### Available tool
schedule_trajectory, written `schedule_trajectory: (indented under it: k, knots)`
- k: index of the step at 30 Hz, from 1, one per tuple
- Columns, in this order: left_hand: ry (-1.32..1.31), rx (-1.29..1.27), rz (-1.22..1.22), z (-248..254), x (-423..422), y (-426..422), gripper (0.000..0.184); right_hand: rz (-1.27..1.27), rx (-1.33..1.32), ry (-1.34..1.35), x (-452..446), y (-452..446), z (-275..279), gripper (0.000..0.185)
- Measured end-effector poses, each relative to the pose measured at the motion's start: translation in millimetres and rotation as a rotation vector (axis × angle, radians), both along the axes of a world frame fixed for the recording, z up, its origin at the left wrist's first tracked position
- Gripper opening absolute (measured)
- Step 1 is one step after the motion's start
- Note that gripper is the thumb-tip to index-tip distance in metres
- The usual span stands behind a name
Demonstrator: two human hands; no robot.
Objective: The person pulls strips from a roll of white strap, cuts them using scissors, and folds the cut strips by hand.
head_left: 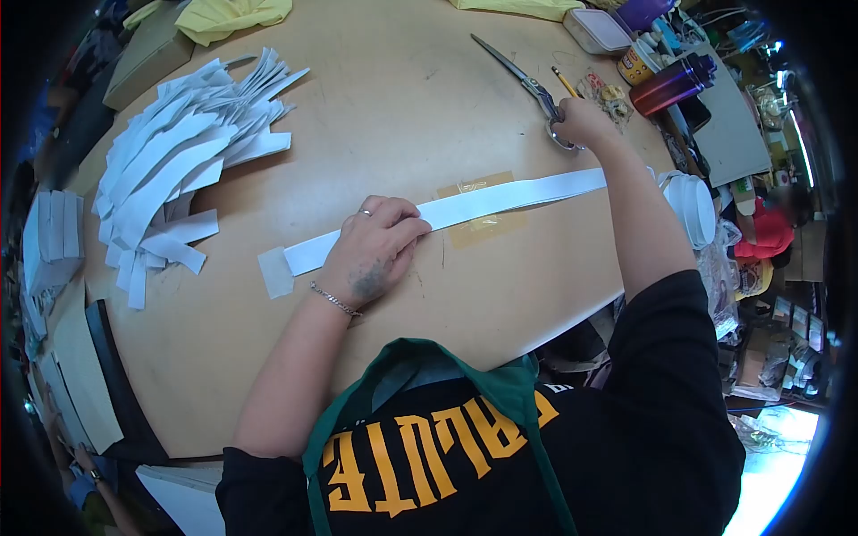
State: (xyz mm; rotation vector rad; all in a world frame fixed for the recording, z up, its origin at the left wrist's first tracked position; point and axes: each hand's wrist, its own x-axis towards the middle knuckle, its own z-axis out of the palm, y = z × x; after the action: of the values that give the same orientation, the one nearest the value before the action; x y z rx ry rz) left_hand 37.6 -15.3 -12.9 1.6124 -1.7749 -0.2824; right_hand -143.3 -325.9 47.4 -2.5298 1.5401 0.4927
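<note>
A long white strip [500,198] lies across the table, its left end beside a clear tape patch [276,272] and its right part passing behind my right forearm. My left hand [379,241] presses on the strip with its fingers curled together at the strip's edge. Farther back, my right hand [585,123] is closed round the handles of a pair of scissors [527,85], whose blades point away to the upper left and rest on the table. Brown tape [483,234] is stuck to the table under the strip. A pencil [565,82] lies close to my right hand.
A heap of cut white strips [179,161] covers the left of the table [375,107]. Along the right edge stand a purple-red bottle [670,85], a plastic box [597,31] and white rolls [690,210]. Another person's arm [98,487] shows at lower left.
</note>
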Motion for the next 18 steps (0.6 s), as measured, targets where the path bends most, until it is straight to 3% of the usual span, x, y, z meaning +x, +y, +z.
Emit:
schedule_trajectory:
  k: [1,6,8,10,13,18]
  knots:
    - [-0.005,-0.006,0.002,0,0,0,0.015,0.014,0.002,0.123,7,1,5,0.026]
    - [-0.022,-0.020,0.002,-3,1,1,0.015,-0.288,0.436,-0.579,-27,24,5,0.014]
    - [-0.021,-0.036,0.001,-4,2,1,0.016,-0.215,0.570,-0.743,-54,82,12,0.014]
    - [-0.006,-0.027,0.000,-2,2,0,0.016,-0.291,0.608,-0.725,-81,151,17,0.018]
    - [-0.007,-0.005,-0.015,-3,2,0,0.019,-0.415,1.033,-0.884,-132,229,17,0.030]
    - [-0.122,-0.001,-0.012,-1,-2,0,0.027,-0.390,1.235,-0.703,-154,287,23,0.059]
